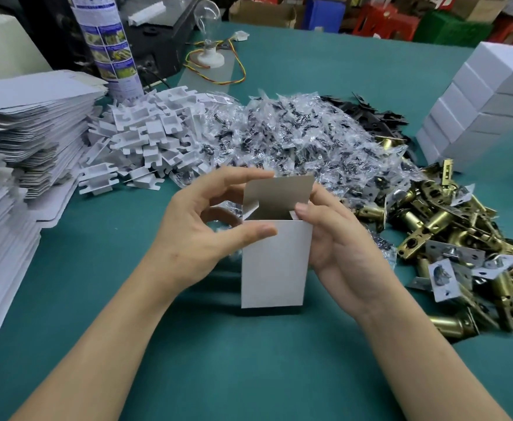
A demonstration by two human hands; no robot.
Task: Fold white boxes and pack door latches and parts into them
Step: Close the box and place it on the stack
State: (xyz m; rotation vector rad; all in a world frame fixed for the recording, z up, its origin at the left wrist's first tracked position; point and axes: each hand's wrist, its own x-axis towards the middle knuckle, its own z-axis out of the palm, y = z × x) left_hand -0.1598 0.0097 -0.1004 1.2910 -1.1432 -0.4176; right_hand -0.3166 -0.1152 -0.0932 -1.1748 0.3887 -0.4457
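You hold a tall white cardboard box upright at the middle of the teal-green desk, its top lid flap standing open and showing its grey inner side. Whether its bottom edge rests on the desk cannot be told. Your left hand grips it from 9 o'clock, thumb pressed on the front face near the rim and fingertips reaching to the lid flap's corner. Your right hand holds it from 3 o'clock, thumb on the small side flap and fingers hidden behind the box. At 9 o'clock lie stacks of flat white box blanks; at 11 o'clock a heap of white plastic inserts; at 12 o'clock clear bags of dark screws; at 3 o'clock a pile of brass door latches; at 2 o'clock a stack of closed white boxes.
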